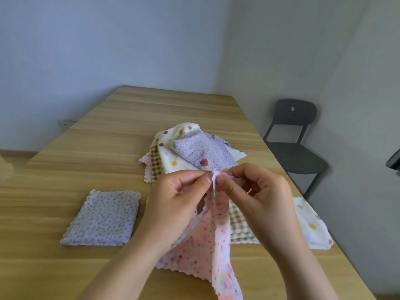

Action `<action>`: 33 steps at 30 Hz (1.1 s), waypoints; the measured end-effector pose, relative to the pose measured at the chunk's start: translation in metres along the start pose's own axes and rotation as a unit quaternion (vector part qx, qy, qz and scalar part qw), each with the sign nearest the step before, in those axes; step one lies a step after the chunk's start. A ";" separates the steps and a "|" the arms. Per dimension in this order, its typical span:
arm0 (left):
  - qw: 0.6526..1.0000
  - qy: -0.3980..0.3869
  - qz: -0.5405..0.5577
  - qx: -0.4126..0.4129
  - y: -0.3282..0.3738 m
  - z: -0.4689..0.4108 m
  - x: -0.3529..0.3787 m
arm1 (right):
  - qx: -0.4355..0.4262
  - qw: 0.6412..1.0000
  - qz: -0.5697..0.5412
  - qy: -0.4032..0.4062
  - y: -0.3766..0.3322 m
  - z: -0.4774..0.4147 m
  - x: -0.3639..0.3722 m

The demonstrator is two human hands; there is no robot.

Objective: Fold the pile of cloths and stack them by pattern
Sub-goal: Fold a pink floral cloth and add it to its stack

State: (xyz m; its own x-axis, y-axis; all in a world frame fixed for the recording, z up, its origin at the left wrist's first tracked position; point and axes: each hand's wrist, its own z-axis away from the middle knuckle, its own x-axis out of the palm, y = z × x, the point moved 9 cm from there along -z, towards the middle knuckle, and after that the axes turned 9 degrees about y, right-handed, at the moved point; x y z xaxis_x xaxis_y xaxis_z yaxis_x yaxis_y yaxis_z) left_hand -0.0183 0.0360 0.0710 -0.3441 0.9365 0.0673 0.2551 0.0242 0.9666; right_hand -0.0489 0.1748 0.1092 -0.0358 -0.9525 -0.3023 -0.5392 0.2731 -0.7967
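**A:** We hold the pink cloth [194,247] up above the table [112,131]. Our left hand [179,191] and right hand [255,191] each pinch its top edge between thumb and forefinger, and the two pinches touch. The rest of the cloth hangs down toward us.

**B:** So we judge that we are matching corners for the first fold. The pinches are tiny. If one corner slips out, the cloth swings open and we have to line it up again.

**A:** And if the zigzag edges meet unevenly here, every later fold comes out crooked.

**B:** We also watch the hanging part. The checked stack [240,228] lies just behind it, so lowering carelessly could drag that stack's top layer askew.

**A:** The purple stack [104,219] sits to the left and the white dotted stack [311,226] at the right edge. We see no clear pink stack, though our left hand may hide one.

**B:** Then the sorting risk is ours: we might set pink on the wrong pattern.

**A:** The unfolded pile [201,152] waits beyond our hands. It is loose and heaped, so a careless reach could scatter it.
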 end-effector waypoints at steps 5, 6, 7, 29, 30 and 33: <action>1.000 0.013 -0.002 0.005 0.001 0.001 0.000 | 0.008 1.000 -0.009 0.019 0.002 -0.001 -0.003; 1.000 0.018 0.002 0.004 0.001 0.000 -0.001 | 0.010 1.000 -0.008 0.021 0.002 -0.001 -0.004; 1.000 0.019 0.007 0.004 0.002 0.000 -0.001 | 0.011 1.000 -0.008 0.021 0.002 -0.001 -0.004; 0.976 0.177 -0.038 0.124 0.047 -0.015 -0.039 | -0.110 0.983 0.127 0.079 -0.035 -0.015 -0.053; 0.973 0.185 -0.043 0.129 0.050 -0.014 -0.040 | -0.120 0.980 0.128 0.088 -0.038 -0.014 -0.054; 0.965 0.202 -0.052 0.157 0.059 -0.008 -0.040 | -0.160 0.965 0.184 0.101 -0.048 -0.014 -0.054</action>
State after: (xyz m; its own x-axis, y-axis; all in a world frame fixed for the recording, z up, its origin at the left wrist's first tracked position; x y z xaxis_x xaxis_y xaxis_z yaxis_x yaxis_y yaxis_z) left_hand 0.0032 -0.0029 0.1277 -0.6910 0.7118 0.1260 0.4392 0.2750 0.8553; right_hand -0.0333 0.2110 0.1710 -0.4190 -0.8151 -0.4000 -0.6905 0.5721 -0.4425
